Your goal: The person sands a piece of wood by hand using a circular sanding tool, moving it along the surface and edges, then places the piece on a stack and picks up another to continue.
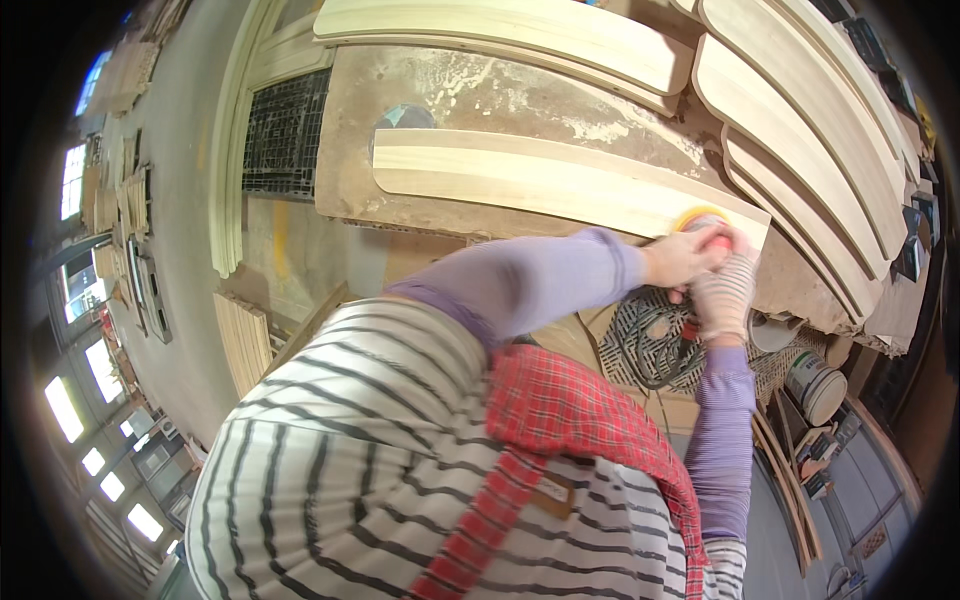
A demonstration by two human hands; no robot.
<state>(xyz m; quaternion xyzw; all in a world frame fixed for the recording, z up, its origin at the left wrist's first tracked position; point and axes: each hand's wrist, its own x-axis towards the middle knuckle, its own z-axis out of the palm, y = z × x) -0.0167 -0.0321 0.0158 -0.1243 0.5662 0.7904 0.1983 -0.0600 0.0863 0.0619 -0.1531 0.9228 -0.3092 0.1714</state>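
Note:
A random orbital sander [703, 218] with a yellow pad and red body rests on a pale wooden board [517, 174], near the board's right end. My left hand [681, 259] is closed over the top of the sander. My right hand [724, 289], in a light knit glove, grips the sander's body from the near side. Both hands are slightly blurred and hide most of the tool. The board lies along the near edge of a worn workbench [480, 86]. Below my right hand hangs a dark cable or hose [637, 352] with a red and black fitting.
More pale boards lie at the bench's back [502, 26], and several curved boards [795, 150] are stacked at the right. A white bucket [816, 386] sits at lower right. To the left are a black plastic pallet [285, 135] and stacked wooden strips [244, 337].

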